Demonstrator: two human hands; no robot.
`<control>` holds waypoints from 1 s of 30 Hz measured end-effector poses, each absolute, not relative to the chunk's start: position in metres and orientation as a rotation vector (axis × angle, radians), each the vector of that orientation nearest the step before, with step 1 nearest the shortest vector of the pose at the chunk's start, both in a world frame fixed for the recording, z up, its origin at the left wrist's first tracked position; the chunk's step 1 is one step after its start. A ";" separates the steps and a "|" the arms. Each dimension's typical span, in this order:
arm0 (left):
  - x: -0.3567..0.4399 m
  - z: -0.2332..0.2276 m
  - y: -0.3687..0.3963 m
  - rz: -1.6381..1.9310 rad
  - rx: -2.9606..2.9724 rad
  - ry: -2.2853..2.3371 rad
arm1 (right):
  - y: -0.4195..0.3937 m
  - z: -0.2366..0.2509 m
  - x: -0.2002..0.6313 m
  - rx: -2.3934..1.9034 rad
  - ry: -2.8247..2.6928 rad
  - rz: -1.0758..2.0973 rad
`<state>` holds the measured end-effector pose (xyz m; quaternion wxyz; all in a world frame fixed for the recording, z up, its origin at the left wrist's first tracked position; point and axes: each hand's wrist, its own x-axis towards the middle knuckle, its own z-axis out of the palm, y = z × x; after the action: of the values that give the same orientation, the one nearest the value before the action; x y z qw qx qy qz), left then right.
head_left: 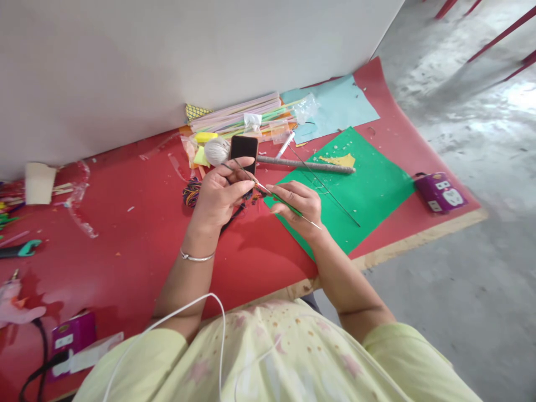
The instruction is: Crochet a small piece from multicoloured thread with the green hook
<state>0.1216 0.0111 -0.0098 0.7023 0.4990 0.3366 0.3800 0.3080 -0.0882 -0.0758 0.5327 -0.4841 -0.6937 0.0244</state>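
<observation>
Our yellow shirt [301, 357] lies nearest, a white cable [221, 318] looping across it. Our right hand [302, 205] pinches a green-handled hook [288, 205] between thumb and fingers, its tip reaching our left hand [220, 195], whose thumb and fingers pinch a dark strand [244, 171]. Beyond the left fingers lie a phone [244, 147] and a white yarn ball [216, 151]; beneath the right fingers, a green sheet [372, 173].

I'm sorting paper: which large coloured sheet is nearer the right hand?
The green sheet: it shows right beside the right hand and bears a yellow scrap. The light blue sheet lies farther off, near the wall.
</observation>
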 end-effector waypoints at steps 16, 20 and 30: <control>0.123 -0.012 0.013 0.870 1.086 0.853 | -0.089 -0.073 0.307 -1.265 -1.812 -0.245; 0.124 -0.015 0.013 0.900 1.103 0.867 | -0.090 -0.071 0.305 -1.243 -1.784 -0.351; 0.128 -0.010 0.011 0.936 1.099 0.852 | -0.090 -0.076 0.306 -1.303 -1.821 -0.297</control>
<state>0.1280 0.0114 -0.0099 0.6688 0.4874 0.3780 0.4151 0.3060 -0.0905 -0.0756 0.4273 -0.5216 -0.7288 -0.1190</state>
